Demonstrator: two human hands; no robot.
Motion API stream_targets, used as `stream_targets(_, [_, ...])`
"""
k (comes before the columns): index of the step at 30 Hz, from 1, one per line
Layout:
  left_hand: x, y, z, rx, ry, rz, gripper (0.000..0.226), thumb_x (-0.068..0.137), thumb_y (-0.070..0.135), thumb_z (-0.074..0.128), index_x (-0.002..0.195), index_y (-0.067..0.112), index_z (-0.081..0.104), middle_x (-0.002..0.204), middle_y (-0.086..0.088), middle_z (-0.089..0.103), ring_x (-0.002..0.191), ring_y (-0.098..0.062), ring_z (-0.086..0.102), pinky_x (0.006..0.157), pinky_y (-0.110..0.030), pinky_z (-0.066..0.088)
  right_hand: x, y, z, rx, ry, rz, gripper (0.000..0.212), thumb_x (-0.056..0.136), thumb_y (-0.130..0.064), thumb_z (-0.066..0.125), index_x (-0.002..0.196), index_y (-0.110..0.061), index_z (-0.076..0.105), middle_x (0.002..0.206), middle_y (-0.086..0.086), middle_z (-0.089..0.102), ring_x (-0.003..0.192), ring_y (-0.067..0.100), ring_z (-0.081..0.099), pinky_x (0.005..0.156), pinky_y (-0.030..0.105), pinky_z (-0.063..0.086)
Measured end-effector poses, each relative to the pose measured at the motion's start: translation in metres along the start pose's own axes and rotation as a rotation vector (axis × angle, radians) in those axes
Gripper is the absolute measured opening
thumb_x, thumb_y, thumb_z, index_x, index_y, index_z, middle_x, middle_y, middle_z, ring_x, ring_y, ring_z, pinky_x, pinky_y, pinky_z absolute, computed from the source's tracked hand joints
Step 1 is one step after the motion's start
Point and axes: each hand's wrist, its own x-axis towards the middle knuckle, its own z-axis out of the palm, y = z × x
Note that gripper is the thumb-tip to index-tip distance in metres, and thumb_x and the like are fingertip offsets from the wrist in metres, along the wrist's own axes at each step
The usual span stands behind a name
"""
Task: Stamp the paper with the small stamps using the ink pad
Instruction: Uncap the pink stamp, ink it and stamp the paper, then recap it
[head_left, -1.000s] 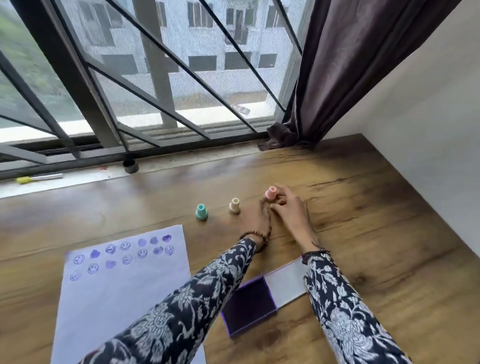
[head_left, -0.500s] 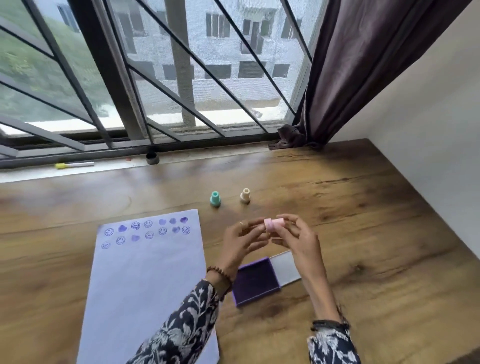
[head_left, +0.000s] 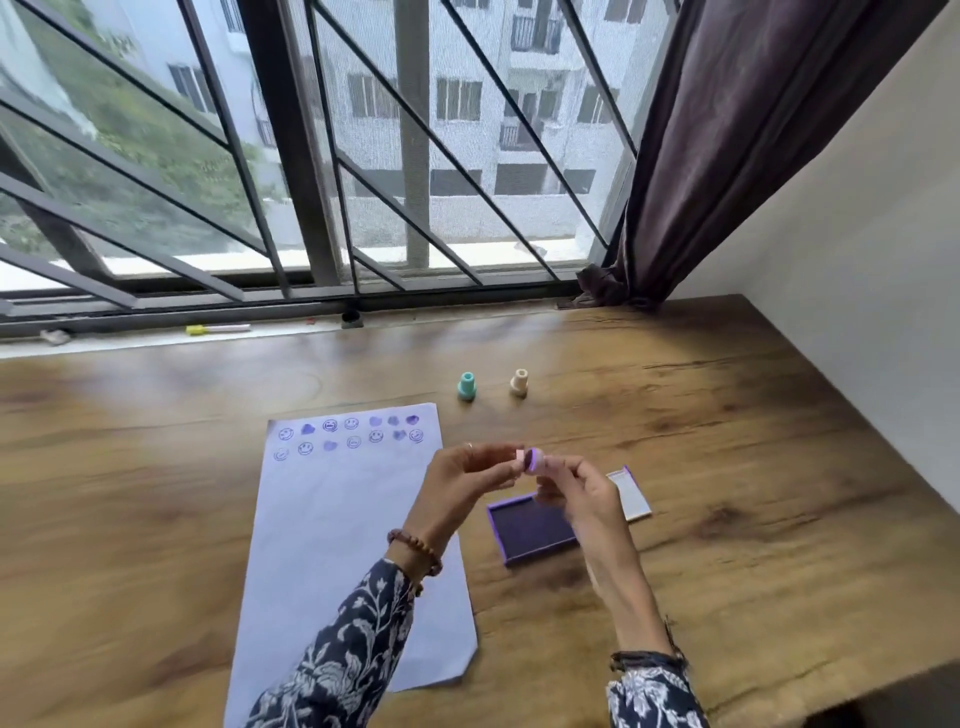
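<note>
Both hands' grip pinches pink stamp (head_left: 532, 461): left hand (head_left: 464, 480), right hand (head_left: 576, 491), raised above ink pad (head_left: 530, 527).

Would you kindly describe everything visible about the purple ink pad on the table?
The ink pad is a shallow square purple tray with a dark inked surface, lying open and flat on the wooden table, just right of the paper. Its pale lid lies open beside it. The right hand is in front of part of it; contact is unclear.

A wooden table (head_left: 753, 467) is seen across the frame; a stamped paper (head_left: 332, 545) is laid centre-left, ink pad (head_left: 530, 527) centre-right, teal stamp (head_left: 466, 386) and cream stamp (head_left: 519, 383) above.
</note>
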Motion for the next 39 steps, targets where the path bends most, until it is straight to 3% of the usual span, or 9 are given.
stream_targets(4, [0.01,-0.006,-0.012,0.379,0.095,0.091,0.018,0.077,0.006,0.069,0.095,0.01,0.07,0.081,-0.002,0.07,0.072,-0.003,0.065,0.069,-0.01,0.051,-0.012,0.004,0.002,0.364,0.017,0.161,0.025,0.071,-0.035,0.06,0.072,-0.013,0.072,0.061,-0.003,0.067,0.057,0.006,0.061,0.056,0.017,0.054])
stream_targets(8, [0.026,-0.023,-0.02,0.807,0.087,0.141,0.029,0.085,0.006,0.06,0.113,0.009,0.062,0.109,-0.013,0.068,0.101,-0.025,0.061,0.093,-0.033,0.047,-0.024,0.002,0.0,0.605,-0.012,0.23,0.022,0.072,-0.022,0.058,0.084,-0.006,0.066,0.063,0.001,0.069,0.058,0.007,0.064,0.058,0.018,0.057])
stream_targets(10, [0.032,-0.031,-0.022,0.967,0.031,0.126,0.036,0.088,0.007,0.053,0.123,0.013,0.055,0.115,-0.012,0.065,0.112,-0.026,0.052,0.095,-0.035,0.042,-0.028,0.002,-0.001,0.658,-0.01,0.239,0.019,0.076,-0.019,0.054,0.087,-0.006,0.063,0.064,0.001,0.07,0.058,0.008,0.064,0.059,0.019,0.058])
stream_targets(18, [0.03,-0.043,-0.024,1.15,-0.044,0.192,0.036,0.092,0.02,0.048,0.128,0.017,0.049,0.133,-0.004,0.055,0.121,-0.023,0.042,0.099,-0.035,0.038,-0.03,0.012,-0.018,0.616,0.099,0.187,0.014,0.085,-0.005,0.05,0.088,-0.01,0.063,0.071,-0.001,0.074,0.063,0.005,0.066,0.061,0.016,0.057])
stream_targets(22, [0.008,-0.048,-0.029,1.119,-0.027,0.256,0.052,0.085,0.044,0.056,0.13,0.021,0.047,0.145,0.002,0.041,0.132,-0.02,0.03,0.108,-0.031,0.025,-0.032,0.022,-0.03,0.348,0.217,0.126,0.014,0.083,-0.003,0.058,0.087,-0.012,0.069,0.076,0.001,0.072,0.068,0.004,0.065,0.062,0.013,0.055])
stream_targets(27, [-0.013,-0.064,-0.027,1.24,-0.105,0.226,0.086,0.067,0.068,0.058,0.138,0.026,0.032,0.154,0.009,0.017,0.142,-0.016,0.007,0.114,-0.029,0.005,-0.036,0.028,-0.023,-0.448,0.344,-0.039,0.013,0.076,-0.014,0.071,0.073,-0.026,0.068,0.078,-0.004,0.07,0.072,0.01,0.064,0.064,0.013,0.046])
stream_targets(31, [-0.015,-0.072,-0.025,1.275,-0.126,0.202,0.086,0.068,0.066,0.059,0.139,0.027,0.03,0.156,0.009,0.013,0.143,-0.016,0.001,0.113,-0.033,0.001,-0.037,0.032,-0.012,-0.836,0.25,-0.232,0.008,0.082,-0.017,0.065,0.083,-0.024,0.068,0.085,-0.002,0.062,0.072,0.011,0.058,0.064,0.014,0.036])
stream_targets(35, [-0.016,-0.073,-0.024,1.246,-0.099,0.208,0.082,0.068,0.064,0.06,0.136,0.028,0.033,0.154,0.01,0.017,0.142,-0.016,0.003,0.113,-0.033,0.001,-0.04,0.035,-0.008,-1.091,0.195,-0.24,0.008,0.089,-0.024,0.056,0.09,-0.024,0.064,0.091,-0.002,0.062,0.072,0.019,0.063,0.06,0.028,0.045])
stream_targets(39, [-0.016,-0.071,-0.023,1.238,-0.092,0.19,0.079,0.067,0.063,0.061,0.134,0.029,0.036,0.154,0.011,0.018,0.142,-0.016,0.003,0.112,-0.033,0.0,-0.042,0.036,-0.002,-1.257,0.167,-0.352,0.005,0.082,-0.016,0.066,0.081,-0.019,0.063,0.077,0.0,0.063,0.058,0.018,0.063,0.044,0.025,0.047])
